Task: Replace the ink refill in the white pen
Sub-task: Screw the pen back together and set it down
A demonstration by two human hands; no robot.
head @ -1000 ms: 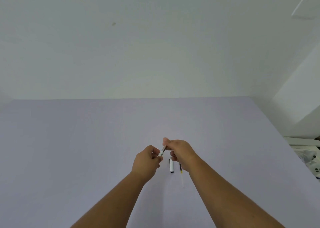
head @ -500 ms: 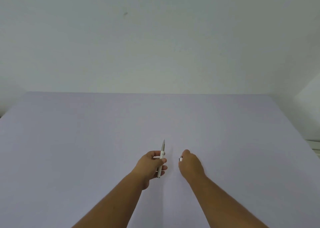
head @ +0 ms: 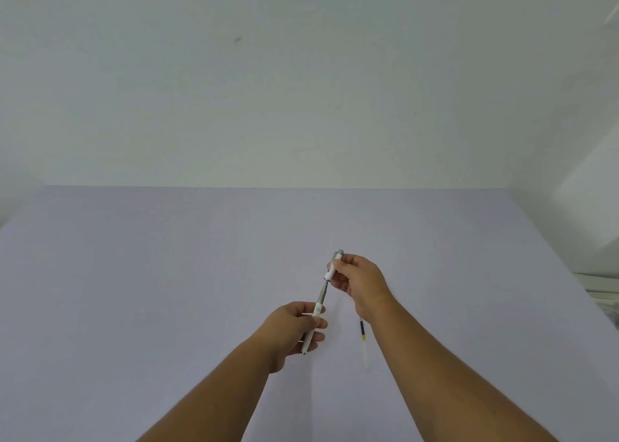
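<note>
The pale lilac surface (head: 167, 274) carries almost nothing: only a spare refill (head: 364, 341), thin and whitish with a dark and yellow band, lying just beside the right forearm.

Above the surface, the left hand (head: 294, 327) has its grip pinched around the white pen barrel (head: 313, 324), which tilts up and away, with a grey refill end (head: 322, 295) sticking out of its upper opening. The right hand (head: 358, 280) has its grip pinched on the white pen cap section (head: 333, 267), the short upper half with a metal clip and silver button, held in line with the barrel. Its open mouth sits at the refill's tip; whether they touch I cannot tell.

Judging from this, the 2 halves are about to be joined. The main risk is misalignment: if the upper half comes down at an angle, the refill could catch on the rim and bend, or the threads could cross. A smaller risk is the right forearm brushing the loose refill and rolling it off.
</note>
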